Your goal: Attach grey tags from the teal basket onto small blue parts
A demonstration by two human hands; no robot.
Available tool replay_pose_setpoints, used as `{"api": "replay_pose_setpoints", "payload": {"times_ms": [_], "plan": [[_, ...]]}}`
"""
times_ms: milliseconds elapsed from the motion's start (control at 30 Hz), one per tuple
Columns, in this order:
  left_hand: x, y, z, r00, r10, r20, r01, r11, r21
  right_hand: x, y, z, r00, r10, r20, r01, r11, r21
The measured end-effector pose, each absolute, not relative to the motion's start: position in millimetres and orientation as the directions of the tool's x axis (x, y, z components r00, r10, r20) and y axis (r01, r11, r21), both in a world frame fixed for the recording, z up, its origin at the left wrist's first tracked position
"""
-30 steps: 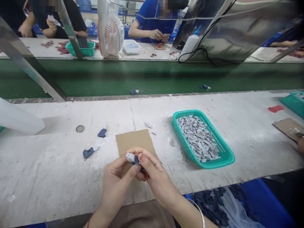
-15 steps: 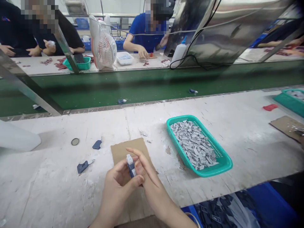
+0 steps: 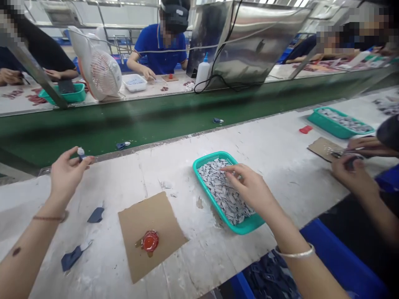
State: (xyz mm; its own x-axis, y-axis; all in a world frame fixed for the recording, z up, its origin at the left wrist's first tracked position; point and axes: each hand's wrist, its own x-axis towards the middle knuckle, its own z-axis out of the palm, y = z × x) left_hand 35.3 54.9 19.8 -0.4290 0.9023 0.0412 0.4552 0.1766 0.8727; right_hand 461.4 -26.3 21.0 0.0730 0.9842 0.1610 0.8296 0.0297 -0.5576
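Pinched in the fingers of my left hand (image 3: 67,172) is a small dark blue plastic part with a whitish tip (image 3: 81,153), held up near the far edge of the bench. My right hand (image 3: 249,187) is over the green basket (image 3: 249,226), its fingers apart at the heap of small grey pieces (image 3: 218,187). No piece shows between those fingers. On a square of brown cardboard (image 3: 165,216) between my arms sits a red cap-like dish (image 3: 150,241), with a wet patch around it. Two dark blue parts, one nearer (image 3: 71,258) and one farther (image 3: 96,215), lie beside my left forearm.
Beyond the bench runs a green belt (image 3: 162,120) carrying several blue parts. A blue bin (image 3: 339,257) of dark pieces stands below the bench edge. At right, a co-worker's hands (image 3: 355,166) work beside another green basket (image 3: 339,128). Across the belt are a fan (image 3: 104,74) and a person.
My hands have separated. The left moved left and away with the blue part; the right moved right to the basket of grey pieces. The red dish has come into view, and the view has turned right.
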Motion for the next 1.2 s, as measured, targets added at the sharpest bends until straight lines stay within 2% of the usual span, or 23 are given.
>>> {"api": "replay_pose_setpoints", "payload": {"times_ms": [67,133,233,367,467,567,633,733,900,1100,1167,1200], "plan": [[24,80,17,-0.386,0.919,0.084,0.677,0.22,0.702,468,-13,17,-0.091,0.983,0.157,0.885,0.152,-0.439],[14,100,11,-0.323,0.937,0.133,0.807,0.199,0.556,469,-1,14,-0.266,0.958,0.105,0.914,0.285,-0.29],[4,126,1,-0.242,0.958,0.155,0.866,0.141,0.479,466,12,14,-0.381,0.925,0.018,0.921,0.381,-0.086],[2,154,-10,-0.204,0.967,0.155,0.9,0.123,0.418,463,23,19,-0.417,0.908,-0.041,0.909,0.417,-0.001],[9,163,-14,-0.087,0.973,0.216,0.929,0.001,0.371,461,27,23,-0.461,0.883,-0.084,0.884,0.466,0.036],[21,163,-18,0.086,0.975,0.202,0.924,-0.155,0.351,462,30,24,-0.506,0.855,-0.113,0.858,0.512,0.033],[27,162,-22,0.169,0.971,0.169,0.911,-0.219,0.349,465,32,23,-0.509,0.854,-0.11,0.86,0.51,-0.018],[29,160,-25,0.192,0.97,0.151,0.903,-0.235,0.361,470,35,20,-0.495,0.864,-0.092,0.867,0.483,-0.126],[12,162,-21,0.06,0.986,0.158,0.875,-0.128,0.467,471,35,19,-0.515,0.854,-0.075,0.843,0.49,-0.222],[10,146,-6,-0.183,0.96,0.212,0.734,-0.01,0.679,472,29,17,-0.47,0.882,-0.019,0.839,0.44,-0.322],[19,126,2,-0.245,0.952,0.182,0.596,0.0,0.803,471,24,21,-0.443,0.897,-0.003,0.838,0.413,-0.357],[25,114,7,-0.269,0.955,0.127,0.457,0.01,0.89,467,19,25,-0.427,0.904,0.012,0.834,0.399,-0.382]]}}
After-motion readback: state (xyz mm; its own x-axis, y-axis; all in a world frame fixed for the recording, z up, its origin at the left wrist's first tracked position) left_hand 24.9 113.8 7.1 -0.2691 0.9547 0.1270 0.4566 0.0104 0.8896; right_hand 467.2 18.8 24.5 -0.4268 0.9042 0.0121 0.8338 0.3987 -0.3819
